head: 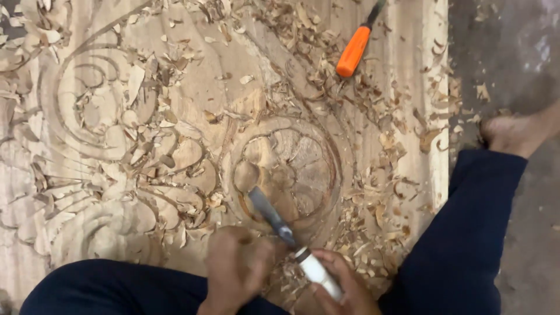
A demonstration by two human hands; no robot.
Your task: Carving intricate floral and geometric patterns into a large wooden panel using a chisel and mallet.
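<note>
Chisel (269, 213) held by both hands, blade inside the carved rosette (290, 169).

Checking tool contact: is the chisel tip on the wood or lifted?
On the wood. The chisel slants down from the white handle in the right hand; its blade tip rests inside the round carved flower. The left hand steadies the shaft.
</note>
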